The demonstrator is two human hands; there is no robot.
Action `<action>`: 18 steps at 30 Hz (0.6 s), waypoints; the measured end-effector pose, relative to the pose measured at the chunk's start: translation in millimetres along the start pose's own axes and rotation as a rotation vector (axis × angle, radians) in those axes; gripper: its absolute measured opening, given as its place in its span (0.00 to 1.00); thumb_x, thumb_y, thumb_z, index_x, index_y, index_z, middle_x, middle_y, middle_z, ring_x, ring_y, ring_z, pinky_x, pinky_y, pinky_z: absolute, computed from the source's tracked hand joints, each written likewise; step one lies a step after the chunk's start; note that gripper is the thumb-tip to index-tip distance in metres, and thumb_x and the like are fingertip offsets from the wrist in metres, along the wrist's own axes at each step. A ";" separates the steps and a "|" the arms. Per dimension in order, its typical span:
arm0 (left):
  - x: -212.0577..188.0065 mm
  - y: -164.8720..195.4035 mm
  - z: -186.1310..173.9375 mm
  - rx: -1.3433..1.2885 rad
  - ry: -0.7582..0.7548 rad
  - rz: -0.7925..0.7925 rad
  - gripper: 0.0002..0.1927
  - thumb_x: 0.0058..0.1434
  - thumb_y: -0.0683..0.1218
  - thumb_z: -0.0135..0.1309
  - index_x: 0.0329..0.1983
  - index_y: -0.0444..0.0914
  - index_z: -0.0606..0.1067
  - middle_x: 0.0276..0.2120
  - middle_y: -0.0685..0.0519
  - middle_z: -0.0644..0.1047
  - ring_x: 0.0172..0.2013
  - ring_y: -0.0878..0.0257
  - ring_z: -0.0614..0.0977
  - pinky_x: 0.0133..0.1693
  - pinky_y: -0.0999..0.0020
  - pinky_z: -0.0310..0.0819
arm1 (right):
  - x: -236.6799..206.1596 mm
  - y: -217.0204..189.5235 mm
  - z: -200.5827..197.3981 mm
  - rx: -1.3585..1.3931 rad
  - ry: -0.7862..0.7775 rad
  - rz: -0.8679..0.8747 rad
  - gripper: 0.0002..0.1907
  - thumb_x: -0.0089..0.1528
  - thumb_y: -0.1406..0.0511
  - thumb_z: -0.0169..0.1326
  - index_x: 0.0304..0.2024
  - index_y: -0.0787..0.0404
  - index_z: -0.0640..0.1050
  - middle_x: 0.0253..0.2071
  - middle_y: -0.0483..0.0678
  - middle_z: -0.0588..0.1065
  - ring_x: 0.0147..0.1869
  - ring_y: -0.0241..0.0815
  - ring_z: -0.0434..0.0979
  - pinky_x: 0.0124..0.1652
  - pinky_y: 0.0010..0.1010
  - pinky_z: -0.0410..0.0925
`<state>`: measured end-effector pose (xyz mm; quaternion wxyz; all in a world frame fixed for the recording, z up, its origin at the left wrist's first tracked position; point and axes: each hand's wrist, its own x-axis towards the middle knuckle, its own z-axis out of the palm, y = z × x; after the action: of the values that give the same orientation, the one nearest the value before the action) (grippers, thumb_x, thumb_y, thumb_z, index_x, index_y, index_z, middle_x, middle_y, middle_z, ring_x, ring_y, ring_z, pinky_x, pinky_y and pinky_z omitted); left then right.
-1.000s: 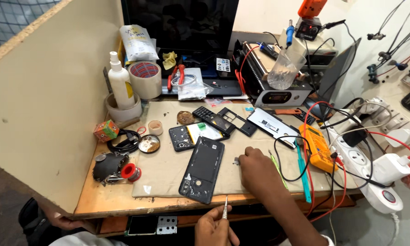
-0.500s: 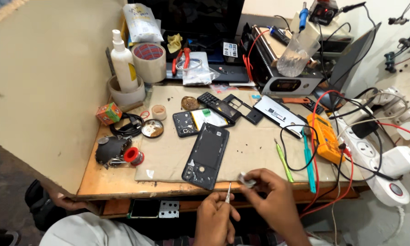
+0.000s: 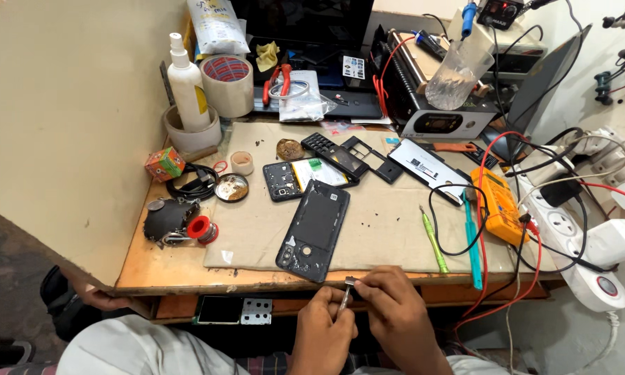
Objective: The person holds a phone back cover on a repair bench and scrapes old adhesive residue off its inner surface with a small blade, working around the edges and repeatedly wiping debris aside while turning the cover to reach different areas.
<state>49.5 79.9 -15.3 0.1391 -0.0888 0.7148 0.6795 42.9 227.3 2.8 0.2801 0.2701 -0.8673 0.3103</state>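
Risk first: tiny metal part [image 3: 349, 281] pinched at the tip of a slim tool [image 3: 344, 297], held out past the bench [image 3: 187, 267] edge with only lap and floor beneath. Likely to drop and vanish if the pinch slips or the tool twists. Loose specks and small bits on the mat [image 3: 382, 222], so easy to lose or confuse there too. Red and black leads [image 3: 514, 278] trailing near the right elbow; a snag could drag the orange meter [image 3: 498, 203] off the edge.

Left hand [image 3: 321, 332] curled shut around the tool, shaft upright, tip up. Right hand [image 3: 389, 305] close against it, thumb and forefinger closed on the part at the tip. Both hands together, low, just in front of the bench edge, below the black phone back cover [image 3: 314, 229], not touching it.
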 end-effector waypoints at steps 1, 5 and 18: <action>0.2 0.0 -0.3 0.018 -0.001 -0.013 0.10 0.58 0.38 0.48 0.41 0.31 0.77 0.18 0.51 0.79 0.19 0.69 0.77 0.24 0.70 0.70 | -0.9 0.0 -0.3 -0.015 -0.011 -0.015 0.16 0.48 0.79 0.59 0.40 0.66 0.80 0.40 0.51 0.77 0.49 0.50 0.80 0.45 0.36 0.74; 1.7 -9.7 0.5 0.074 0.017 0.005 0.11 0.58 0.39 0.48 0.42 0.32 0.76 0.19 0.47 0.80 0.20 0.63 0.81 0.27 0.65 0.74 | -1.5 -2.5 -1.4 -0.050 -0.044 -0.048 0.18 0.47 0.79 0.59 0.42 0.68 0.80 0.41 0.52 0.76 0.49 0.52 0.78 0.45 0.37 0.73; -19.7 -28.0 -9.0 0.149 0.096 0.225 0.12 0.60 0.45 0.56 0.44 0.34 0.75 0.20 0.44 0.82 0.22 0.59 0.87 0.27 0.63 0.80 | 14.5 2.4 -4.9 0.144 0.135 0.347 0.06 0.57 0.72 0.64 0.37 0.62 0.83 0.36 0.47 0.83 0.37 0.39 0.86 0.37 0.30 0.77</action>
<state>76.3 68.0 -35.2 0.0337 -0.0298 0.7745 0.6310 32.8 228.0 14.6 0.2599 0.1145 -0.8557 0.4326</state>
